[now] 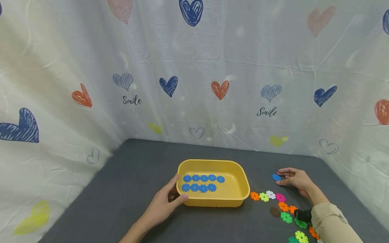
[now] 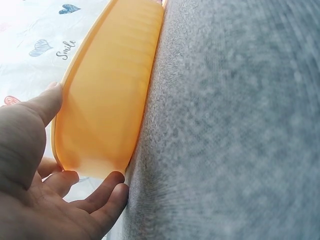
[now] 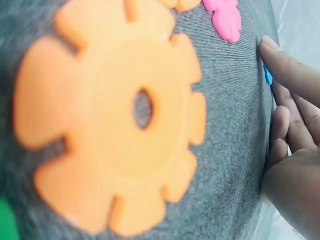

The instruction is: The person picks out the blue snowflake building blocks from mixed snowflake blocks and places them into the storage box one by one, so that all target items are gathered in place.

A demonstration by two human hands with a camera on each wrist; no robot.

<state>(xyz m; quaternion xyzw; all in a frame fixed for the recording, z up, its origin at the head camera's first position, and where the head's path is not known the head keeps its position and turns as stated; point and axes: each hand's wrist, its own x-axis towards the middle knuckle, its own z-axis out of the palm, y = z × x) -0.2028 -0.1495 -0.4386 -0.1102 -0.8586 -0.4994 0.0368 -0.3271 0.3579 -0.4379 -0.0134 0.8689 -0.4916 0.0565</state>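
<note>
A yellow plastic basin (image 1: 212,202) rests on the grey cloth, and two rows of blue flower-shaped discs (image 1: 203,188) lie flat on its floor. My left hand (image 1: 162,204) grips the basin's near left corner. In the left wrist view the thumb lies at the rim and the other fingertips touch the end wall of the basin (image 2: 102,100). To the right of the basin, my right hand (image 1: 296,180) pinches a single blue flower-shaped disc (image 1: 276,177) between thumb and fingers, close over the cloth. The right wrist view shows only a sliver of that disc (image 3: 268,76).
Loose flower-shaped discs spread right of the basin: orange (image 1: 254,196), yellow-green (image 1: 264,197), white (image 1: 270,194), pink (image 1: 280,197), brown (image 1: 275,212) and green (image 1: 286,217). The right forearm sleeve (image 1: 332,221) covers part of them. A heart-printed curtain (image 1: 194,111) hangs behind the table.
</note>
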